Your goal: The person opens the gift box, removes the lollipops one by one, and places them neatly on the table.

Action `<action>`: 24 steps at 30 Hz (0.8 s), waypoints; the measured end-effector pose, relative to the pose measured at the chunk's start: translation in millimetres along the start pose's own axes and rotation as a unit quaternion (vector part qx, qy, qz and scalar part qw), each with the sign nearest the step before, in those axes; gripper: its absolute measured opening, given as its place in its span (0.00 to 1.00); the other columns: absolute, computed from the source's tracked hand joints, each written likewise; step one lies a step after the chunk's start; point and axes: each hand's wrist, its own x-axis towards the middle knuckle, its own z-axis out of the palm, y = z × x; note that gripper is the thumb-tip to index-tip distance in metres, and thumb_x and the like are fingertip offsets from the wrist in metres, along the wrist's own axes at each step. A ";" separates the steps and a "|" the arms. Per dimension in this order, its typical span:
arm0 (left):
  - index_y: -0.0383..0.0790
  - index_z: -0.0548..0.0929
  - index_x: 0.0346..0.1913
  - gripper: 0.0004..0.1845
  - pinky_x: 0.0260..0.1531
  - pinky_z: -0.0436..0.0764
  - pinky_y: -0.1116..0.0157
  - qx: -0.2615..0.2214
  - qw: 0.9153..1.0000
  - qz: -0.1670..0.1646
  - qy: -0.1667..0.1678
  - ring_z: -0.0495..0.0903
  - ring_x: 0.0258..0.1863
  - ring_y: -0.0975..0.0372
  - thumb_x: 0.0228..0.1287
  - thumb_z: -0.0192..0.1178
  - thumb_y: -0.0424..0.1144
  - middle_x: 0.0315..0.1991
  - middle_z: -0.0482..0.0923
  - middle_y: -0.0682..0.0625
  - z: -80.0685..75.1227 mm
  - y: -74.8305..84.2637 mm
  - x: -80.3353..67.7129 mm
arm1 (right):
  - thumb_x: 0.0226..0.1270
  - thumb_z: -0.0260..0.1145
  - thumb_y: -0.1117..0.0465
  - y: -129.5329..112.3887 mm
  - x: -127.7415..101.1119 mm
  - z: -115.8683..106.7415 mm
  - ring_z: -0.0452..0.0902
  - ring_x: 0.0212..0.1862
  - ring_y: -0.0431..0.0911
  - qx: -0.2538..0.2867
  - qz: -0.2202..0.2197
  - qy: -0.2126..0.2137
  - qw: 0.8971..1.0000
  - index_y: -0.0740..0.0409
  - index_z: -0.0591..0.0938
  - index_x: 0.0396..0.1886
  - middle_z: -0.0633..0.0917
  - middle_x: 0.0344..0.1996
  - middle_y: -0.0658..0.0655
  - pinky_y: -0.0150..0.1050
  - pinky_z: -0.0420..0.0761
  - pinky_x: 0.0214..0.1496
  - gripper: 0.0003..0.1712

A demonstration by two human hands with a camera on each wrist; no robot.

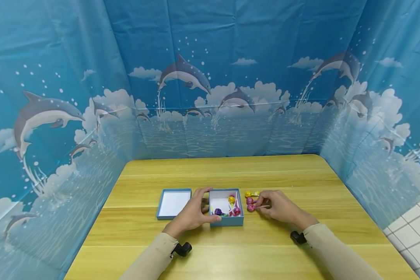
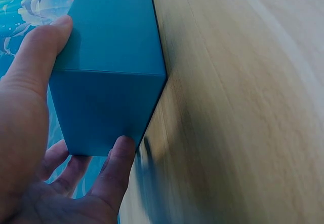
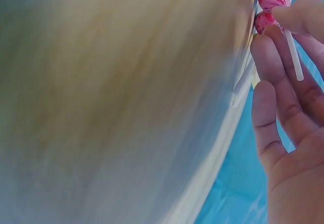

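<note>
Blue box (image 1: 226, 221), steadied by curled left hand (image 1: 192, 213), was part-filled with lollipops (image 1: 232, 207); three lollipops (image 1: 251, 200) remained on the counter (image 1: 231, 171), one stick pinched by right-hand fingers (image 3: 271, 51).

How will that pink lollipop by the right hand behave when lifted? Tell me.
The pink lollipop looks light; the right hand pinches its thin stick. Its round wrapped head may roll if pushed. The stick probably stays stiff.
</note>
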 end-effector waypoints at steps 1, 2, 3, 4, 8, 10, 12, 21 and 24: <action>0.45 0.58 0.95 0.60 0.78 0.88 0.53 0.001 1.000 0.000 0.000 0.77 0.82 0.46 0.71 0.86 0.48 0.87 0.63 0.38 0.0 -0.2 0.0 | 0.75 0.82 0.69 0.4 -0.3 -0.2 0.91 0.45 0.31 -0.003 -0.001 0.001 1.000 0.46 0.91 0.40 0.94 0.41 0.41 0.34 0.95 0.49 0.13; 0.45 0.58 0.95 0.60 0.78 0.88 0.53 0.002 1.000 -0.001 0.001 0.77 0.82 0.46 0.71 0.86 0.48 0.87 0.63 0.38 0.0 -0.1 0.1 | 0.75 0.82 0.69 0.8 -0.6 -0.5 0.92 0.45 0.31 -0.005 -0.003 0.002 1.000 0.47 0.91 0.40 0.94 0.41 0.41 0.34 0.95 0.49 0.12; 0.46 0.58 0.95 0.60 0.78 0.88 0.53 0.004 1.000 -0.001 0.001 0.77 0.82 0.46 0.71 0.86 0.48 0.87 0.63 0.38 0.1 0.0 0.3 | 0.75 0.82 0.69 1.0 -0.8 -0.6 0.92 0.45 0.32 -0.007 -0.005 0.003 1.000 0.47 0.92 0.41 0.94 0.41 0.41 0.35 0.95 0.49 0.11; 0.46 0.58 0.95 0.60 0.78 0.88 0.54 0.006 1.000 -0.001 0.001 0.77 0.82 0.46 0.71 0.86 0.48 0.87 0.63 0.38 0.2 0.0 0.2 | 0.74 0.82 0.69 1.3 -1.1 -0.7 0.92 0.45 0.32 -0.009 -0.006 0.004 1.000 0.47 0.92 0.41 0.94 0.41 0.41 0.35 0.95 0.49 0.11; 0.47 0.59 0.95 0.59 0.78 0.88 0.53 0.010 1.000 -0.001 0.002 0.77 0.81 0.46 0.72 0.86 0.49 0.87 0.64 0.38 0.4 0.5 -0.6 | 0.74 0.82 0.69 1.9 -2.6 -0.5 0.92 0.44 0.34 -0.012 -0.011 0.010 1.000 0.48 0.92 0.40 0.94 0.41 0.42 0.34 0.94 0.48 0.11; 0.47 0.59 0.95 0.59 0.78 0.88 0.52 0.011 1.000 0.001 0.002 0.78 0.81 0.46 0.72 0.86 0.49 0.86 0.64 0.38 0.4 0.3 -0.9 | 0.73 0.82 0.70 2.3 -3.2 -0.3 0.93 0.44 0.34 -0.009 -0.010 0.011 1.000 0.47 0.92 0.40 0.94 0.41 0.42 0.34 0.95 0.48 0.11; 0.47 0.59 0.95 0.59 0.78 0.88 0.52 0.012 1.000 0.003 0.002 0.78 0.81 0.46 0.72 0.86 0.49 0.86 0.65 0.38 0.3 0.1 -0.7 | 0.73 0.82 0.70 2.6 -3.7 -0.5 0.93 0.44 0.33 -0.007 -0.009 0.010 1.000 0.48 0.92 0.40 0.94 0.41 0.42 0.34 0.95 0.48 0.11; 0.46 0.59 0.95 0.59 0.78 0.88 0.53 0.011 1.000 0.001 0.002 0.77 0.81 0.46 0.72 0.86 0.49 0.86 0.64 0.38 0.3 1.1 -0.5 | 0.75 0.82 0.68 3.3 -4.4 -2.0 0.94 0.46 0.35 -0.005 -0.004 0.005 1.000 0.48 0.92 0.42 0.94 0.43 0.44 0.34 0.96 0.49 0.09; 0.46 0.58 0.95 0.59 0.78 0.87 0.53 0.012 1.000 0.001 0.003 0.77 0.81 0.46 0.72 0.86 0.49 0.86 0.64 0.38 0.5 1.8 -0.4 | 0.75 0.83 0.66 2.5 -4.1 -2.5 0.94 0.46 0.35 -0.012 -0.002 0.007 1.000 0.45 0.92 0.42 0.94 0.43 0.42 0.35 0.96 0.49 0.10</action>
